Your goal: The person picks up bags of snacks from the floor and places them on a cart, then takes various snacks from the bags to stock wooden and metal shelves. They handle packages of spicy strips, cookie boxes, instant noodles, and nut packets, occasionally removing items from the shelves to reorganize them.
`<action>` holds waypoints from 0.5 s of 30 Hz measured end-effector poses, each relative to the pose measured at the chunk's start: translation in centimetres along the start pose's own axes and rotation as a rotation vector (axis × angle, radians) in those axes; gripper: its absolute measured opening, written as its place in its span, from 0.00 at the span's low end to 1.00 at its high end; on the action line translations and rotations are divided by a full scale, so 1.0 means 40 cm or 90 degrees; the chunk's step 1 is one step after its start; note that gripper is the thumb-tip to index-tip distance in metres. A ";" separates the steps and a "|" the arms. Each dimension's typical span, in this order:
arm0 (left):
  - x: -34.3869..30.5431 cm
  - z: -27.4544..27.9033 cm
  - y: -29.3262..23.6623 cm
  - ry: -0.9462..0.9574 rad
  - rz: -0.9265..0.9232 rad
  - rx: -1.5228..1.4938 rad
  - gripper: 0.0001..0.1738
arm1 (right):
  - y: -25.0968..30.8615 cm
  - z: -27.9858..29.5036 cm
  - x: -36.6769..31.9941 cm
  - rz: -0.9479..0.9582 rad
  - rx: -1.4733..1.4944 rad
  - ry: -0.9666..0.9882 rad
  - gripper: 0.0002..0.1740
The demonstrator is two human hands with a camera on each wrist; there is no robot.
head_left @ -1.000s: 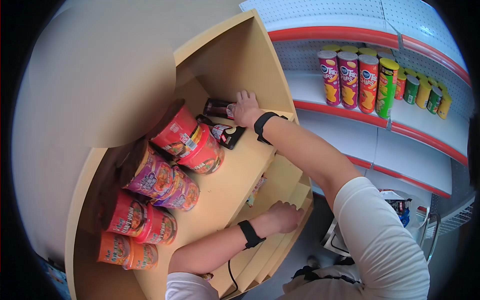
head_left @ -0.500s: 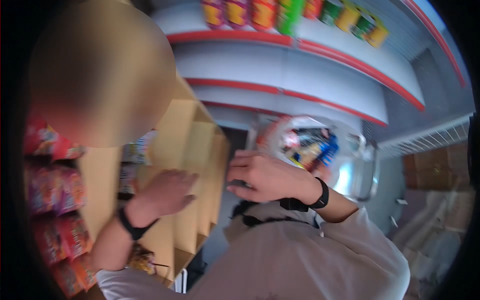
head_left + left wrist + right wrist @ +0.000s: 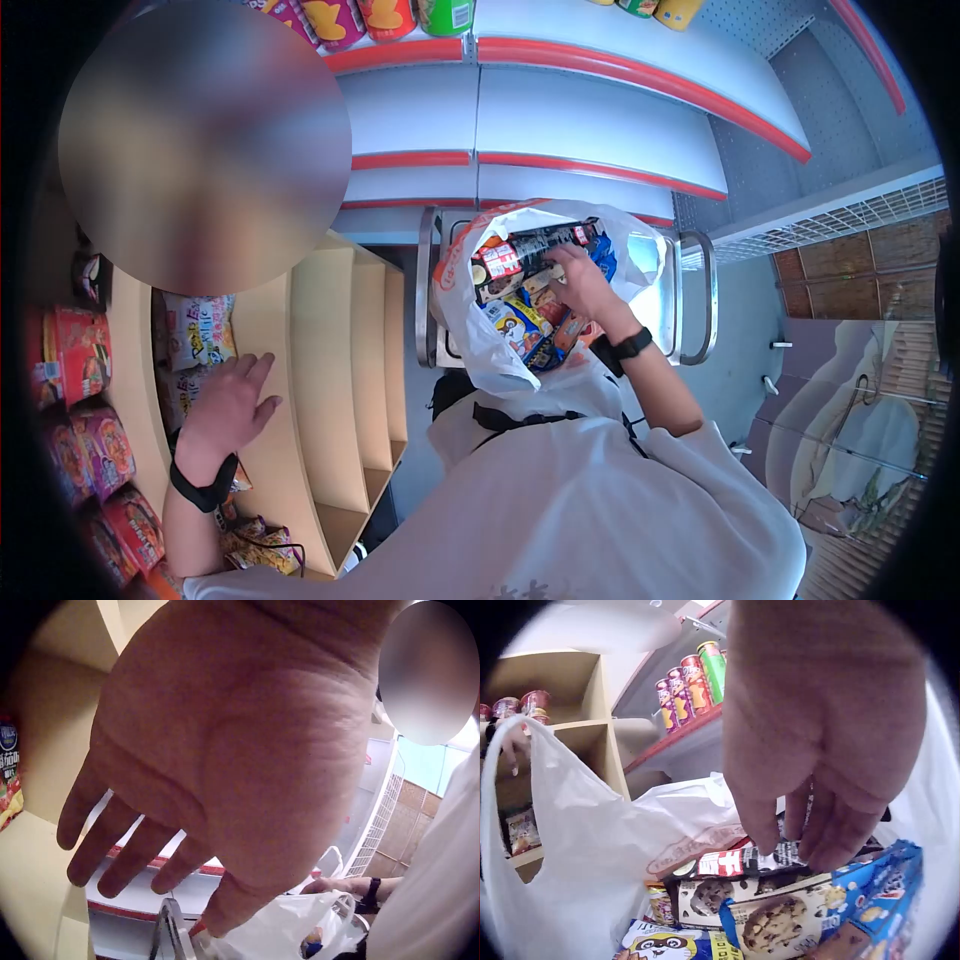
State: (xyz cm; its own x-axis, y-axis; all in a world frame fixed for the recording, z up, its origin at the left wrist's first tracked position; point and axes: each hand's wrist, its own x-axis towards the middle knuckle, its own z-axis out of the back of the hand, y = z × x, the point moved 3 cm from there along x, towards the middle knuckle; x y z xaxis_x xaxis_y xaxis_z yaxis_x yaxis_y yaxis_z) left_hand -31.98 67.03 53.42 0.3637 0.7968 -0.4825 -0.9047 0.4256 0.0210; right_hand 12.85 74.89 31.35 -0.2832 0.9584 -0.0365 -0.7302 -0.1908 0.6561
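Note:
My right hand is inside a white plastic bag full of packaged snacks. Its fingertips reach down to a black package with a red and white label, with the fingers loosely bent. Just below lie a cookie package with blue ends and a blue and yellow packet with a cartoon animal face. My left hand is over the wooden shelf unit, palm down and fingers spread, holding nothing. Close by it is a light-coloured snack bag in a compartment.
The bag stands on a metal-framed cart. Red instant-noodle tubs line the upper wooden shelf on the left. Ahead, a white shelf rack with red edges carries chip canisters. A dark cable lies by the lower snacks.
My view has turned right, from the wooden shelf toward the bag. The right hand has left the dark bottles on that shelf and moved into the bag. The left hand has opened out, fingers spread.

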 end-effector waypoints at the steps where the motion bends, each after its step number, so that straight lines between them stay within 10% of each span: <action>1: 0.003 0.006 0.011 0.003 0.039 -0.018 0.30 | 0.012 -0.010 0.035 0.079 -0.116 -0.023 0.23; 9: -0.004 0.020 0.030 -0.033 0.059 0.002 0.29 | 0.033 -0.103 0.111 0.241 -0.513 0.033 0.12; 13: -0.009 0.008 0.036 -0.019 0.042 -0.013 0.29 | 0.143 0.060 0.051 0.205 -0.273 0.025 0.28; 15: -0.009 0.010 0.029 -0.013 0.034 -0.019 0.29 | 0.166 0.145 0.034 -0.033 0.049 0.183 0.25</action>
State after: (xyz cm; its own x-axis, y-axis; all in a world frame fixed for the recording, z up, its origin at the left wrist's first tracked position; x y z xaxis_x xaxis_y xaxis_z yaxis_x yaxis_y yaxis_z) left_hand -33.06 67.41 53.96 0.3193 0.8264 -0.4638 -0.9289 0.3698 0.0193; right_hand 11.24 76.18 40.03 -0.4193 0.8647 -0.2766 -0.7022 -0.1158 0.7025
